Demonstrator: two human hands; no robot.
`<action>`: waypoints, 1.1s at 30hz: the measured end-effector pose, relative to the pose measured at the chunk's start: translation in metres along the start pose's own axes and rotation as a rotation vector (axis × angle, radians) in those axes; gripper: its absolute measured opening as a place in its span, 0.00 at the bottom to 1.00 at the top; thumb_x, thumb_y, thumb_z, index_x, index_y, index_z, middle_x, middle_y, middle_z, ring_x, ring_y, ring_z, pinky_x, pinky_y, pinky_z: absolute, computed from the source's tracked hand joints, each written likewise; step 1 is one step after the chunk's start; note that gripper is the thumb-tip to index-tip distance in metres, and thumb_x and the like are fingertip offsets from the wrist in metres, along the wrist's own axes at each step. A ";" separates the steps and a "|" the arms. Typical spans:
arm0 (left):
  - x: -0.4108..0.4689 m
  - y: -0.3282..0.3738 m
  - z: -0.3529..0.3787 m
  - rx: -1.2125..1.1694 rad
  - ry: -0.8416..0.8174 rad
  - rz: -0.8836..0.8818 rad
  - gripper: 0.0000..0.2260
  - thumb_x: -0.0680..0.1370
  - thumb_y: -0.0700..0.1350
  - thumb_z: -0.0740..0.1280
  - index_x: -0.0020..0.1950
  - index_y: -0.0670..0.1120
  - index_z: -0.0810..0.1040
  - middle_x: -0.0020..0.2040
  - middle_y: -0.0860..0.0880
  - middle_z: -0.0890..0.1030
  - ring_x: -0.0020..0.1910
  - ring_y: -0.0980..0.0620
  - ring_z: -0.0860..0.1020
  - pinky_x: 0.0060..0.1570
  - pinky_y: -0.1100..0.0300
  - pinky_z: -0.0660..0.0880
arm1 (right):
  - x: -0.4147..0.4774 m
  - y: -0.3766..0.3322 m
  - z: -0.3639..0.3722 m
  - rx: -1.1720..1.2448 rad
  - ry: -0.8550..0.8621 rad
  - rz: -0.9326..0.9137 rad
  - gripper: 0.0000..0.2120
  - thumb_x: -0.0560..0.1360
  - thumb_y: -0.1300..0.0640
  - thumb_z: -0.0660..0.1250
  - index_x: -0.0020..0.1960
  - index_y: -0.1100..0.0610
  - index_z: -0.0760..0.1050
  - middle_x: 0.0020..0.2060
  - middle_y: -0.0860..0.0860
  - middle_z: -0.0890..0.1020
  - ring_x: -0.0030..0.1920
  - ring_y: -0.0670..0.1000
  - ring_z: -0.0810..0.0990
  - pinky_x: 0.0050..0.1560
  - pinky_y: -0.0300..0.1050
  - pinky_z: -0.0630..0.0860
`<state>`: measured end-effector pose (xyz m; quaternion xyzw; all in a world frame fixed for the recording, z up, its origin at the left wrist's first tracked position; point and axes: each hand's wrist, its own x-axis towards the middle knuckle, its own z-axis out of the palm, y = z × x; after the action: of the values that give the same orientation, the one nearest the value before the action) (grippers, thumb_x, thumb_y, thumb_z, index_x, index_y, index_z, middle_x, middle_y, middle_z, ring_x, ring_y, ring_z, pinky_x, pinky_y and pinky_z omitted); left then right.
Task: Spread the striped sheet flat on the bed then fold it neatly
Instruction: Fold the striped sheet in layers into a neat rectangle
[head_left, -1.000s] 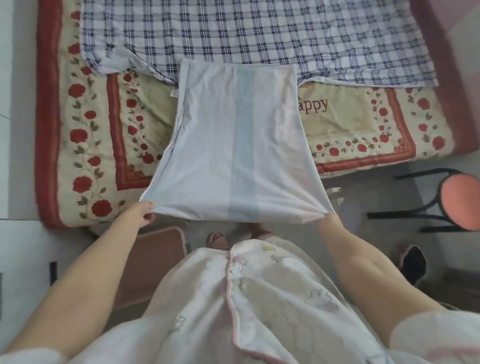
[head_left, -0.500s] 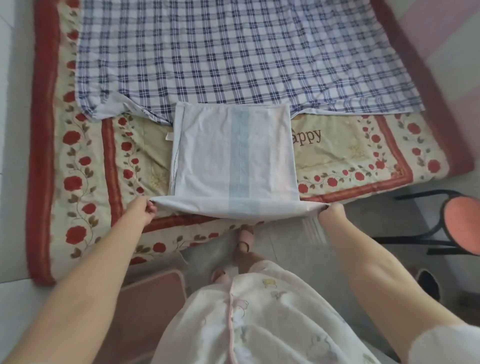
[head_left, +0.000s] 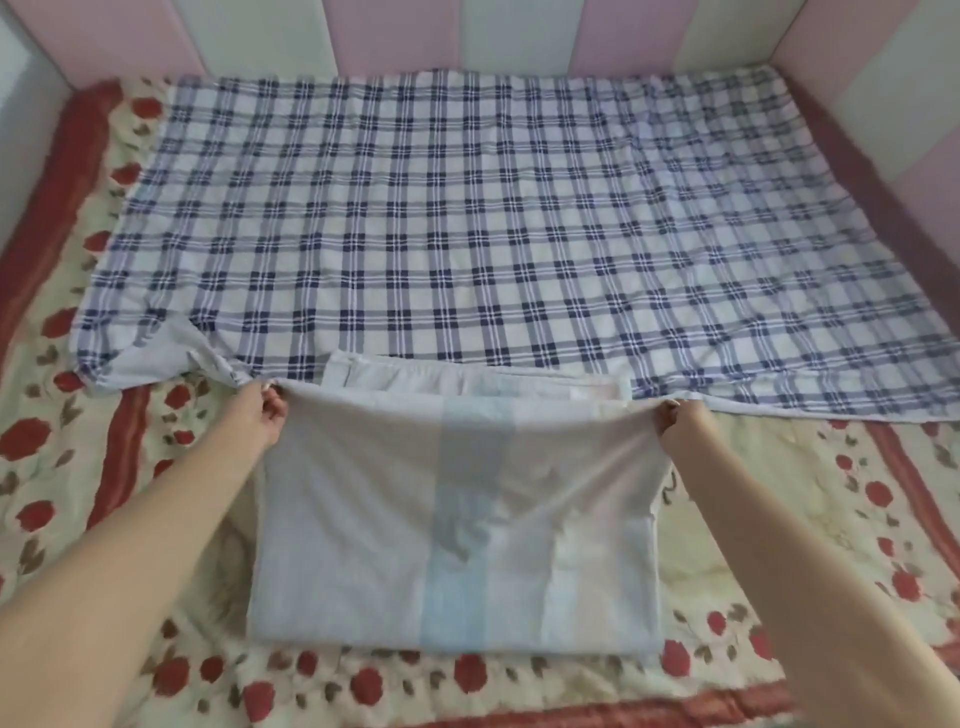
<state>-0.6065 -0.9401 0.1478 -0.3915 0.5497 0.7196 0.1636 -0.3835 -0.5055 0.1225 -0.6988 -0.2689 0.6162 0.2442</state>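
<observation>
The striped sheet (head_left: 457, 535) is a pale, folded cloth with a light blue band down its middle, lying on the front part of the bed. My left hand (head_left: 260, 413) pinches its upper left corner and my right hand (head_left: 680, 426) pinches its upper right corner. Between them the held edge is stretched and lifted, doubled over towards the sheet's far edge (head_left: 467, 376), which lies flat just beyond. The near fold rests on the bed cover.
A blue and white checked sheet (head_left: 493, 223) covers the back of the bed. Under everything lies a cream bed cover with red roses and red borders (head_left: 857, 519). Padded pink and white wall panels (head_left: 519, 36) close in the back and sides.
Both hands have carried the sheet's near edge up and forward over the bed towards its far edge, folding it over. The view has risen from the floor and bedside to the whole bed.
</observation>
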 end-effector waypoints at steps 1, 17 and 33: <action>0.034 -0.007 0.019 -0.021 -0.035 0.012 0.12 0.81 0.42 0.60 0.38 0.48 0.67 0.16 0.54 0.69 0.16 0.61 0.67 0.21 0.72 0.65 | 0.015 0.005 0.026 -0.041 -0.047 -0.037 0.08 0.75 0.66 0.59 0.39 0.58 0.69 0.32 0.50 0.74 0.23 0.45 0.74 0.21 0.38 0.72; 0.200 -0.120 0.086 1.765 -0.375 1.168 0.29 0.67 0.66 0.58 0.61 0.51 0.75 0.60 0.51 0.77 0.62 0.48 0.71 0.59 0.54 0.51 | 0.117 0.135 0.137 -1.667 -0.427 -1.468 0.21 0.77 0.43 0.61 0.62 0.56 0.73 0.58 0.54 0.76 0.61 0.58 0.72 0.69 0.54 0.53; 0.173 -0.081 0.142 1.752 -0.538 0.983 0.20 0.65 0.58 0.76 0.44 0.43 0.78 0.42 0.44 0.81 0.45 0.42 0.77 0.42 0.53 0.68 | 0.119 0.062 0.129 -2.101 -0.160 -1.430 0.36 0.66 0.23 0.44 0.33 0.56 0.67 0.23 0.50 0.72 0.26 0.49 0.70 0.61 0.52 0.61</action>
<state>-0.7173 -0.8156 -0.0215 0.3051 0.9241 0.1193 0.1968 -0.4953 -0.4692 -0.0220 -0.2161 -0.9547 -0.1206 -0.1651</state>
